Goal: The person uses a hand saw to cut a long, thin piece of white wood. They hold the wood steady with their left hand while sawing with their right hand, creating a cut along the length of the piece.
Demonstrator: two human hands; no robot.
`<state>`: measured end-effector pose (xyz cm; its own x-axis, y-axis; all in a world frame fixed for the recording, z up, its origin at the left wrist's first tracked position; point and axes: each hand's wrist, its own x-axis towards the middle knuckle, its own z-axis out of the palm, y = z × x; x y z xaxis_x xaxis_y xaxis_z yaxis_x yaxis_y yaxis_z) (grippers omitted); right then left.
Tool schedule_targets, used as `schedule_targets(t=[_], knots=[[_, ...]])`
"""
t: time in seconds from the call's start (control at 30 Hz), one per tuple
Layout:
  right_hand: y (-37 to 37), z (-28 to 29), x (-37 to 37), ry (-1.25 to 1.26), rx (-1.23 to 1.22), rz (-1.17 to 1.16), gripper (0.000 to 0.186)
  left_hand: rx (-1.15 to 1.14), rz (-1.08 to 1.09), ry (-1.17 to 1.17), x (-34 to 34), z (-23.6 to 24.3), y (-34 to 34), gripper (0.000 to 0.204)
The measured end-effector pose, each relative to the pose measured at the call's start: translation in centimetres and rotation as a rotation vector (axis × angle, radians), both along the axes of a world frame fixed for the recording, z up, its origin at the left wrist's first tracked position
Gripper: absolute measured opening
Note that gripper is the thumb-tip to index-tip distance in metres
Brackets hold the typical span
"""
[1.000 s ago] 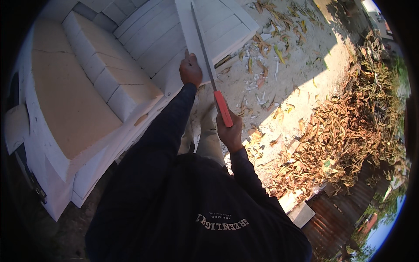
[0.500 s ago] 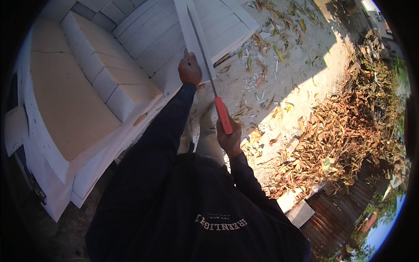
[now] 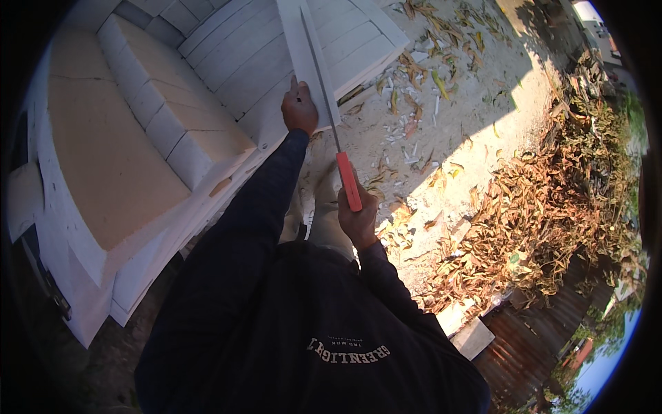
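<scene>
A long white block [image 3: 295, 43] lies on a platform of stacked white blocks at the top middle. My left hand [image 3: 299, 110] is closed at its near left edge, the index finger pointing away from me; the fingertips are partly hidden. In my right hand [image 3: 359, 217] is the red handle of a handsaw [image 3: 349, 181], gripped tightly. The saw's thin blade runs away from me along the long block, seen nearly edge-on. Whether its teeth are sunk in the block I cannot tell.
Pale blocks [image 3: 114, 148] stand stacked in steps at the left. White offcuts and dry leaves [image 3: 414, 103] litter the sandy ground right of the platform. A big heap of brown leaves [image 3: 538, 214] lies further right, with rusty corrugated sheeting [image 3: 531, 345] at the lower right.
The saw handle and my right hand have shifted slightly left, and the blade's far end a little right. My left hand stays in place on the block.
</scene>
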<state>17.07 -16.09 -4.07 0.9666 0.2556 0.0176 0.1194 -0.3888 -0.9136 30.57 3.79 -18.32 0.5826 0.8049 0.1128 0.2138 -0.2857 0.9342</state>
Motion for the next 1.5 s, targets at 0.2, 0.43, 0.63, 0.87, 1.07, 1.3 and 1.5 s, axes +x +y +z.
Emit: schedule_targets(t=[0.2, 0.43, 0.63, 0.87, 1.07, 1.3, 1.5], knots=[[0.0, -0.4, -0.1, -0.023, 0.018, 0.017, 0.046, -0.032, -0.012, 0.038, -0.1, 0.2, 0.0, 0.05], [0.2, 0.3, 1.0, -0.009, -0.033, 0.057, 0.044, -0.014, -0.015, 0.02, -0.2, 0.5, 0.0, 0.05], [1.4, -0.5, 3.0, 0.036, -0.008, 0.053, 0.036, -0.008, -0.009, 0.012, 0.0, 0.2, 0.0, 0.051], [1.4, 1.1, 2.0, 0.045, -0.052, 0.023, 0.027, -0.01, 0.011, 0.022, -0.1, 0.7, 0.0, 0.05], [1.4, 2.4, 2.1, 0.041, -0.08, 0.051, 0.025, -0.014, -0.003, 0.079, -0.1, 1.2, -0.2, 0.05], [1.2, 2.0, 2.1, 0.02, -0.051, 0.009, 0.015, -0.028, 0.02, 0.013, -0.1, 1.0, -0.2, 0.05], [1.7, 1.5, 2.5, -0.016, -0.057, 0.025, 0.012, -0.051, -0.004, 0.079, 0.1, 1.3, -0.4, 0.051]])
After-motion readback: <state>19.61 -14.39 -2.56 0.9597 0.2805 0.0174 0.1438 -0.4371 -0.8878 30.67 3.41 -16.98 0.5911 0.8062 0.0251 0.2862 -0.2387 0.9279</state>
